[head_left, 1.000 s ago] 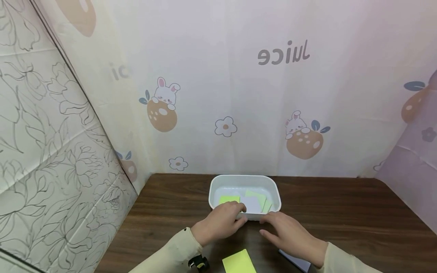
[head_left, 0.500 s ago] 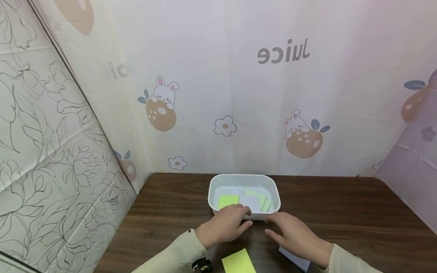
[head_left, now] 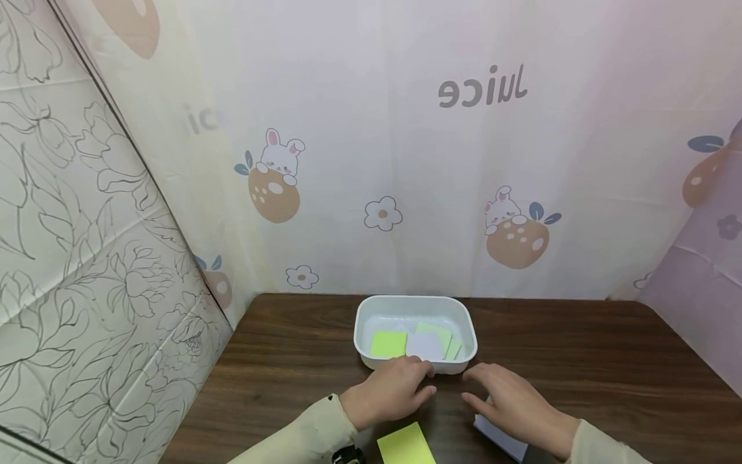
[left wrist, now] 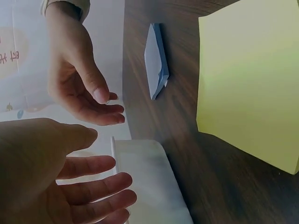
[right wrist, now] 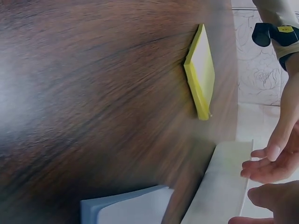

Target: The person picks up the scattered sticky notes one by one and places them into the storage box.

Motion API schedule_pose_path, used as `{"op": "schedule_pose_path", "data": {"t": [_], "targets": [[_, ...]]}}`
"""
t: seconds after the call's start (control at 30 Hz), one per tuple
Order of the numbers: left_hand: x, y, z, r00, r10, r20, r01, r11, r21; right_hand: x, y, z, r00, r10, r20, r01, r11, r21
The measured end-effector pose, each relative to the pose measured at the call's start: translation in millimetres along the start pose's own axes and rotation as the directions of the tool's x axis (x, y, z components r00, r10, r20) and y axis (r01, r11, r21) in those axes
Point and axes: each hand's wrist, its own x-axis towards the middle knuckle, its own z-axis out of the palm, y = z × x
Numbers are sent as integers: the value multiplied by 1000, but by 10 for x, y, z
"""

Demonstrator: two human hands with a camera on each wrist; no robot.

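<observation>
My left hand hovers empty before the front wall of a white plastic tub, fingers relaxed. To its right my right hand is also empty, with thumb and fingers loosely apart. A yellow sticky note pad lies on the table below the left hand. Partly covered by the right hand is a lavender-blue note pad. Inside the tub lie a lime note, a lavender note and pale green notes. The left wrist view shows the yellow pad large and close.
The dark wood table ends at a printed curtain behind the tub. A sheet with line-drawn flowers hangs along the left side. The left wrist wears a black strap.
Both hands have drawn back from the tub toward the front and shifted slightly right. More of the lime note now shows. Tub and pads stay in place.
</observation>
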Motion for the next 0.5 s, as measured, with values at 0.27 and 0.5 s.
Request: {"op": "schedule_pose_path", "data": {"t": [0.27, 0.5], "targets": [[4, 15, 70, 1000, 25, 6, -25, 1000, -5, -35, 101, 13, 995, 89, 42, -89, 996, -12], [8, 51, 131, 998, 68, -14, -68, 996, 51, -76, 181, 45, 997, 81, 1, -81, 996, -30]]}}
